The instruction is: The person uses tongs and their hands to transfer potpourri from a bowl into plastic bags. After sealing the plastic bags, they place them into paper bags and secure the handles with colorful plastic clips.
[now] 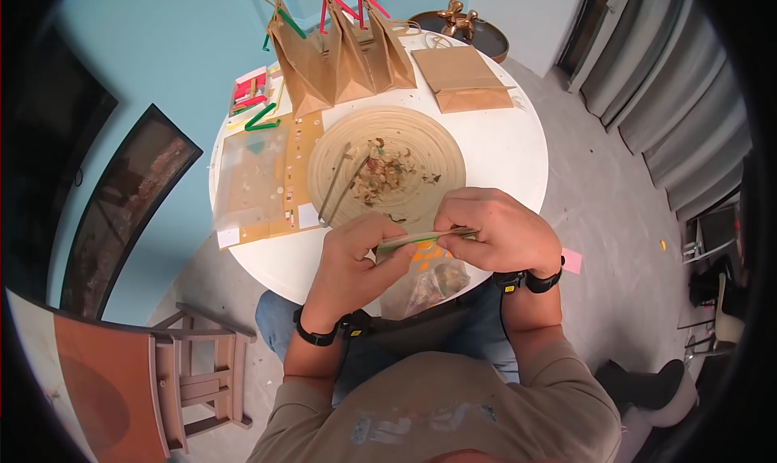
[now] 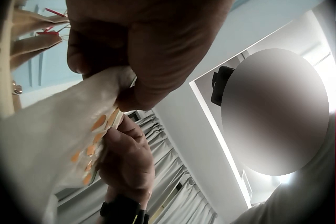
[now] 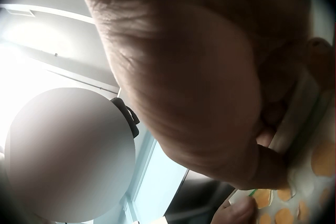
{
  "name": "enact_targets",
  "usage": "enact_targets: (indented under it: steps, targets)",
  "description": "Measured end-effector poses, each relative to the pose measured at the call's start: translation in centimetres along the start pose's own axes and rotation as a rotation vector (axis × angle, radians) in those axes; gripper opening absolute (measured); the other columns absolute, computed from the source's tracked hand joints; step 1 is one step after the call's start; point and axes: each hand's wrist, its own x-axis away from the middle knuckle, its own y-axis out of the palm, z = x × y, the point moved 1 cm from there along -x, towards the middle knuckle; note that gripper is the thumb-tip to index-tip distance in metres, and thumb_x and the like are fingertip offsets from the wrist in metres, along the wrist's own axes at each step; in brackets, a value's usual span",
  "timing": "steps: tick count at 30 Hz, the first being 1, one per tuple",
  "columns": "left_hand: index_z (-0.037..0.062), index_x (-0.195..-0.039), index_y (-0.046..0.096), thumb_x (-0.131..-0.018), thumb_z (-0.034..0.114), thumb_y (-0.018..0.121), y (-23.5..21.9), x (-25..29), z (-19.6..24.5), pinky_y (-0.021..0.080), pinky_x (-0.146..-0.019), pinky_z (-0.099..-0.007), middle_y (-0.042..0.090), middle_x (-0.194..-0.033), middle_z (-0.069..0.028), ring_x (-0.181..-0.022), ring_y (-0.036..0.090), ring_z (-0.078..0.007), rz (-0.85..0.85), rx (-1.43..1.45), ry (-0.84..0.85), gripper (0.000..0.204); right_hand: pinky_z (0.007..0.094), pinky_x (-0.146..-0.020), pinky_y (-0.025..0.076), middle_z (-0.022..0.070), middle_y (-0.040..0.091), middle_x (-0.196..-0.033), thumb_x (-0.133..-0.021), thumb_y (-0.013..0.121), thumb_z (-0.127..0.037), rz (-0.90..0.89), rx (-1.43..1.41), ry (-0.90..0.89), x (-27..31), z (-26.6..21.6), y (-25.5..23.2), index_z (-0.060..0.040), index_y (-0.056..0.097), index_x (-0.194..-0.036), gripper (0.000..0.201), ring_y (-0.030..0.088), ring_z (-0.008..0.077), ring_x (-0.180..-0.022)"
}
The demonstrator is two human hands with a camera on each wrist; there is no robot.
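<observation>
A see-through plastic bag (image 1: 433, 283) with orange patches and a green line along its top hangs in front of the person's body, small mixed bits showing low inside it. My left hand (image 1: 356, 261) pinches the bag's folded top edge between thumb and fingers on one side. On the other side my right hand (image 1: 503, 230) grips the same edge, its thumb underneath. Seen by the left wrist camera, the bag's pale side (image 2: 47, 129) spreads below the left hand. Orange patches (image 3: 283, 216) show beside the right thumb in the right wrist view.
Beyond the hands lies a round tray (image 1: 445, 143) with dried bits and metal tongs (image 1: 344, 184). Standing paper bags (image 1: 303, 66) carry red and green clips. A flat paper bag (image 1: 461, 74), a green clip (image 1: 261, 123) and a clear plastic sheet (image 1: 247, 180) lie on the white table (image 1: 510, 155).
</observation>
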Motion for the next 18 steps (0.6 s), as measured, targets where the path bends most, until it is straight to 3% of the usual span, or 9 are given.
enact_targets:
  steps: [4,7,10,13,15,17,18]
  targets:
    - [0.0002,-0.098,0.077,-0.092,0.002,0.087,0.0,-0.2,0.1,0.053,-0.071,-0.0323,0.074,-0.089,-0.0074,-0.079,0.070,-0.0174,0.017,0.024,0.005,0.012,0.0491,-0.079,0.057,0.0162,0.069,-0.093,-0.091,0.078,-0.007,0.023,0.046,-0.099,-0.2,-0.2,0.5,-0.0004,0.069,-0.098,0.013,0.071,0.0424,-0.092]
    - [0.0002,-0.097,0.077,-0.092,0.002,0.087,-0.1,-0.3,0.3,0.053,-0.073,-0.0320,0.074,-0.088,-0.0063,-0.079,0.069,-0.0162,0.008,0.041,-0.016,0.011,0.0496,-0.080,0.057,0.0171,0.070,-0.096,-0.091,0.079,-0.008,-0.009,0.032,-0.075,0.0,-0.6,0.6,-0.0003,0.071,-0.099,0.014,0.070,0.0438,-0.094]
    - [-0.0001,-0.097,0.077,-0.093,0.002,0.087,-0.4,-0.2,0.5,0.054,-0.074,-0.0320,0.075,-0.088,-0.0069,-0.080,0.071,-0.0167,-0.015,0.054,-0.047,0.011,0.0468,-0.082,0.058,0.0142,0.074,-0.102,-0.093,0.080,-0.009,-0.017,0.050,-0.102,0.0,-0.4,-0.2,-0.0003,0.075,-0.108,0.018,0.073,0.0389,-0.093]
    - [-0.0006,-0.097,0.077,-0.094,0.003,0.086,-0.8,-0.2,0.4,0.055,-0.075,-0.0317,0.076,-0.089,-0.0076,-0.082,0.072,-0.0169,0.003,0.030,-0.042,0.010,0.0368,-0.092,0.059,0.0100,0.079,-0.107,-0.097,0.082,-0.007,0.191,-0.015,-0.089,-0.9,2.3,-3.1,-0.0010,0.078,-0.121,0.025,0.074,0.0248,-0.096]
    - [-0.0008,-0.098,0.078,-0.094,0.003,0.086,-0.8,-0.1,0.4,0.056,-0.076,-0.0315,0.077,-0.090,-0.0079,-0.083,0.073,-0.0166,0.008,0.031,-0.055,0.010,0.0350,-0.081,0.057,0.0060,0.076,-0.096,-0.103,0.079,-0.013,0.385,0.002,0.135,-3.2,7.2,-5.5,0.0017,0.077,-0.130,0.030,0.070,0.0167,-0.088]
    - [-0.0010,-0.099,0.078,-0.095,0.004,0.086,-1.0,-0.2,0.5,0.057,-0.077,-0.0314,0.077,-0.091,-0.0080,-0.084,0.073,-0.0162,0.002,0.054,-0.086,0.010,0.0361,-0.076,0.058,0.0117,0.078,-0.095,-0.102,0.074,-0.012,0.475,0.112,0.350,-6.4,12.8,-8.3,0.0042,0.075,-0.138,0.039,0.071,0.0181,-0.079]
    - [-0.0008,-0.100,0.077,-0.095,0.005,0.085,-1.1,-0.2,0.5,0.057,-0.075,-0.0333,0.077,-0.093,-0.0093,-0.085,0.074,-0.0199,-0.007,0.047,-0.075,0.011,0.0376,-0.075,0.058,0.0146,0.079,-0.095,-0.100,0.073,-0.011,0.500,0.144,0.425,-7.9,14.9,-9.0,0.0052,0.074,-0.139,0.042,0.072,0.0200,-0.076]
